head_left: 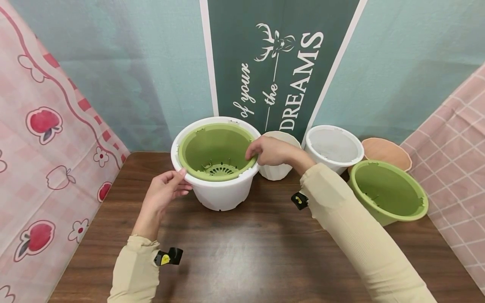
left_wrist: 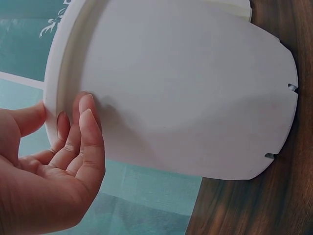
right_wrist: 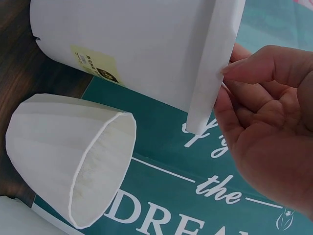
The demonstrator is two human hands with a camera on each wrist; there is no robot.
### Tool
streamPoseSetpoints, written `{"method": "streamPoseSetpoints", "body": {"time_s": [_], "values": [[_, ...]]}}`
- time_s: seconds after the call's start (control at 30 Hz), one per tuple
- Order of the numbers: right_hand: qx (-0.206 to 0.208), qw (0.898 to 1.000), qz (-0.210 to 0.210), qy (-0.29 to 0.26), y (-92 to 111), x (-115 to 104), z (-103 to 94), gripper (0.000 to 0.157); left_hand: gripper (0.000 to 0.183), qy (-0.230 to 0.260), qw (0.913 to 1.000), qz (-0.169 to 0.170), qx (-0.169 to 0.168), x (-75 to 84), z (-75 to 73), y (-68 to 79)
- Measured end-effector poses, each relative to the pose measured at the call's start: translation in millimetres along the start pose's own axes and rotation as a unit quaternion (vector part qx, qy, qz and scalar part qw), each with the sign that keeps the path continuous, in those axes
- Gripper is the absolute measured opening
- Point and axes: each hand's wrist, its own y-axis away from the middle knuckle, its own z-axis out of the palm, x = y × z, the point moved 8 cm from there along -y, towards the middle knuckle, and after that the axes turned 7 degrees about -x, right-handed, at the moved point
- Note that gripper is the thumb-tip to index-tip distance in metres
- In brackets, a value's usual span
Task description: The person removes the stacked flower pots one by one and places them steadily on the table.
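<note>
A white flowerpot (head_left: 221,195) stands upright on the table, with a green flowerpot (head_left: 214,145) nested inside it; slots show in the green floor. My left hand (head_left: 164,191) grips the white pot's rim at its left front, thumb on the rim and fingers under it. In the left wrist view those fingers touch the white outer wall (left_wrist: 176,88). At the right side, my right hand (head_left: 270,150) reaches over and pinches the green pot's rim, fingertips inside it. From the right wrist, the white rim hides the green pot; a yellow label (right_wrist: 98,66) is on the white wall.
Just right of the nested pots stands a fluted white pot (head_left: 278,170). Farther right are another white pot (head_left: 333,145), a peach pot (head_left: 386,151) and a tilted green pot (head_left: 390,189). Curtains (head_left: 125,63) hang behind the wooden table (head_left: 235,261).
</note>
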Motion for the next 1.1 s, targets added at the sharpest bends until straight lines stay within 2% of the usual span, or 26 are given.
{"method": "streamPoseSetpoints", "body": {"time_s": [0.23, 0.5, 1.1], "values": [[-0.003, 1.000, 0.008, 0.011, -2.4, 0.4, 1.2, 0.040, 0.029, 0.008, 0.9999, 0.009, 0.007, 0.1, -0.6, 0.3], [-0.005, 0.999, 0.007, 0.048, -2.5, -0.7, 1.6, 0.044, 0.024, 0.016, 0.9997, 0.014, 0.010, 0.7, -1.0, -0.2], [0.013, 1.000, 0.014, 0.006, -2.3, 6.8, -0.7, 0.037, 0.018, 0.072, 0.9967, 0.012, 0.037, 0.9, 0.2, -0.8]]}}
